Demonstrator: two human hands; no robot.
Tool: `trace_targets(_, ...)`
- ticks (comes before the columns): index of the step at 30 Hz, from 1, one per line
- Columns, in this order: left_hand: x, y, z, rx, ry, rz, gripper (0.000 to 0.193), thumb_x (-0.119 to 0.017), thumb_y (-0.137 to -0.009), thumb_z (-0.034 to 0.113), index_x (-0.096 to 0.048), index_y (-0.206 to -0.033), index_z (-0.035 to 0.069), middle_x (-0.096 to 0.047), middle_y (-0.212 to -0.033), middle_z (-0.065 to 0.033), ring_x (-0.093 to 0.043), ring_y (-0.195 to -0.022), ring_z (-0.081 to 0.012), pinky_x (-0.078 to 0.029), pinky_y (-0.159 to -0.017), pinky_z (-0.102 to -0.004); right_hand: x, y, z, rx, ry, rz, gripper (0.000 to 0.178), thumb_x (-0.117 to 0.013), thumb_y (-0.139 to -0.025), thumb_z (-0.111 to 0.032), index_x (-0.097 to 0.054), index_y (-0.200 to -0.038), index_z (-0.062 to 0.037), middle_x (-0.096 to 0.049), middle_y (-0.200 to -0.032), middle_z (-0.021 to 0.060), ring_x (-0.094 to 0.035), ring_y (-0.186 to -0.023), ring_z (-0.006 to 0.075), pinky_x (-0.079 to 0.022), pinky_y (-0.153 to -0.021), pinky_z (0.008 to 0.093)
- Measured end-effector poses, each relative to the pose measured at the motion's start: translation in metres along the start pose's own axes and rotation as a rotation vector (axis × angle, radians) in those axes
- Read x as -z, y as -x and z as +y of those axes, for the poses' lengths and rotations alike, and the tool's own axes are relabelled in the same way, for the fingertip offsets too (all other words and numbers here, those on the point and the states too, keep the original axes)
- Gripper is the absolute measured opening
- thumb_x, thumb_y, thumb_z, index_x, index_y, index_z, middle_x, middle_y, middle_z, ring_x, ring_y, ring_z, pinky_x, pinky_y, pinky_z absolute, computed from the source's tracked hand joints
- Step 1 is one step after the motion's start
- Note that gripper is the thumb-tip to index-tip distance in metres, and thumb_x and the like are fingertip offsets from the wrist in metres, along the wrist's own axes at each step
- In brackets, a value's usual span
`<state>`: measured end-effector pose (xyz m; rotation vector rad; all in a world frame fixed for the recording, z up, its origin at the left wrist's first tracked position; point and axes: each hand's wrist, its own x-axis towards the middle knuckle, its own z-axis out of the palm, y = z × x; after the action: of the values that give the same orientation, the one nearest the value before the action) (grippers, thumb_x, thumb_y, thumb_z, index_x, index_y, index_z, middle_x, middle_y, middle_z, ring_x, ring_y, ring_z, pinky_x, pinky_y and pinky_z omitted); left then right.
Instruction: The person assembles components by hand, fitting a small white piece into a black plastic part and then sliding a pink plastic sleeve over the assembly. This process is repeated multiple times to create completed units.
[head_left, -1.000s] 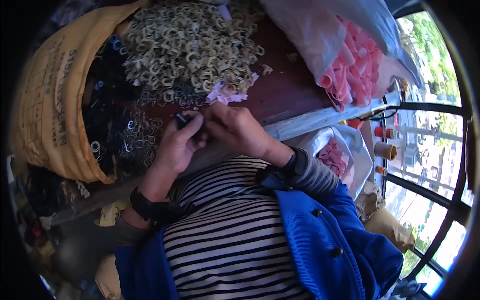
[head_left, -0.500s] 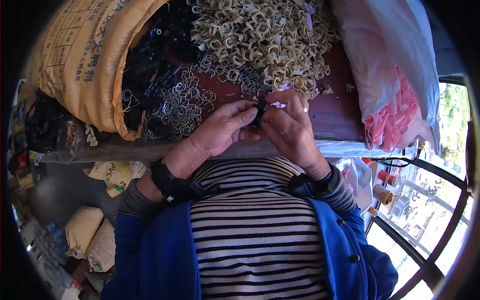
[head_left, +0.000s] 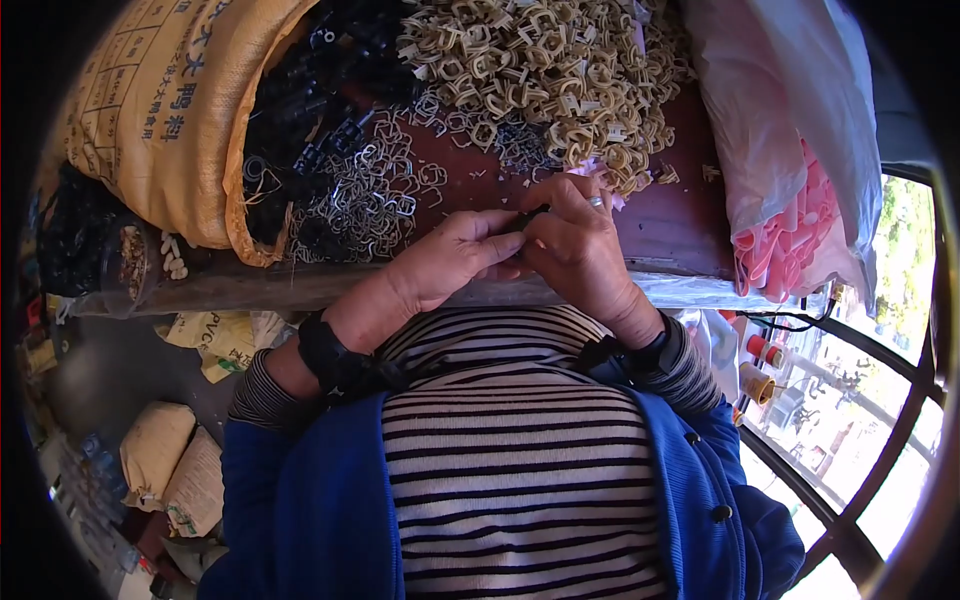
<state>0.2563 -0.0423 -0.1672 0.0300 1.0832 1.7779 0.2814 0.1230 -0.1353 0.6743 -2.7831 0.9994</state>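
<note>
Black clip (head_left: 530, 214), a small dark part, sits pinched between the fingertips of both hands, just above the near edge of the reddish-brown table (head_left: 680, 215). The left hand (head_left: 450, 262) has its thumb and forefinger closed on the part's left end; the right hand (head_left: 575, 240), a ring on one finger, curls over it from the right and closes on the other end. Little of the part shows between the fingers, so its exact shape cannot be told.

Compared with half a second ago, the hands stay joined in much the same grip at the near edge, and the whole view has slid slightly as the head moved; a second ago they worked a little further left. By that, the person appears to be in the middle of fitting one piece, not reaching for the next.

A tan woven sack (head_left: 160, 110) with dark printed characters lies at the table's left end, its mouth open and spilling black plastic parts (head_left: 300, 90). Beside these lies a scatter of silvery wire rings (head_left: 365, 200), and at the far edge a heap of beige clips (head_left: 540, 70). At the right end a clear plastic bag (head_left: 790, 120) holds pink pieces (head_left: 790, 250). Below the table on the left lie pale sacks (head_left: 170, 470).
</note>
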Motion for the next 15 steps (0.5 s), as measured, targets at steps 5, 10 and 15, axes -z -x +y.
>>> trace_targets(5, 0.008, -0.004, 0.000, 0.034, 0.120, -0.014, 0.028, -0.046, -0.085, 0.013, -0.046, -0.108, -0.002, -0.055, -0.096, -0.0087, -0.055, -0.086, -0.0152, -0.046, -0.074, -0.0258, 0.000, -0.002, 0.002, 0.007, 0.027, -0.006, 0.015, -0.063, -0.056, 0.001, -0.056, -0.068, -0.0052, -0.052, -0.089, 0.0071, -0.047, -0.087, 0.0224, -0.037, -0.075, 0.0323)
trace_targets(10, 0.010, -0.005, 0.004, 0.058, 0.170, -0.009, 0.026, -0.047, -0.084, 0.013, -0.048, -0.105, -0.002, -0.056, -0.095, -0.0104, -0.056, -0.084, -0.0168, -0.045, -0.075, -0.0254, 0.022, 0.019, 0.020, -0.181, -0.175, 0.118, 0.012, -0.061, -0.064, 0.003, -0.057, -0.075, -0.0026, -0.053, -0.085, 0.0080, -0.052, -0.081, 0.0219, -0.043, -0.070, 0.0301)
trace_targets(15, 0.015, -0.004, 0.004, 0.003, 0.209, 0.023, 0.023, -0.048, -0.084, 0.013, -0.050, -0.102, -0.002, -0.057, -0.095, -0.0111, -0.056, -0.086, -0.0181, -0.045, -0.076, -0.0249, 0.031, 0.044, 0.034, -0.286, 0.034, 0.026, 0.014, -0.061, -0.065, 0.000, -0.058, -0.079, -0.0025, -0.054, -0.081, 0.0088, -0.055, -0.074, 0.0229, -0.044, -0.066, 0.0305)
